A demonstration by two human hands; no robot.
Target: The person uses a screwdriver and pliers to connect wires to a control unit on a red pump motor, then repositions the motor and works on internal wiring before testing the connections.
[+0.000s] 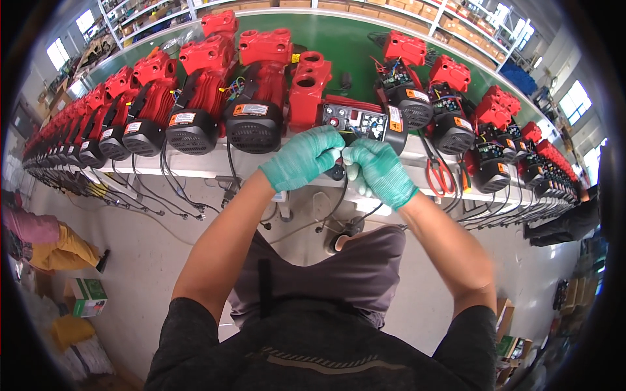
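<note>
In front of me, on the near edge of the bench, lies a red pump motor point(355, 107) with its black control box uncovered, showing a circuit board point(370, 125). My left hand point(306, 156) and my right hand point(381, 171), both in green gloves, meet at the near side of this box. Their fingertips pinch together around thin wires point(348, 133), partly hidden by the gloves. A black cable point(342, 199) hangs down just below the fingers. To the right, red-handled pliers point(439, 177) hang at the bench edge.
Finished-looking red pumps with black covers point(255, 117) line the bench on the left; uncovered ones point(450, 107) stand on the right. Power cords point(173, 179) dangle from the front edge. Shelves point(404, 19) hold boxes behind. Another person point(52, 241) is at far left.
</note>
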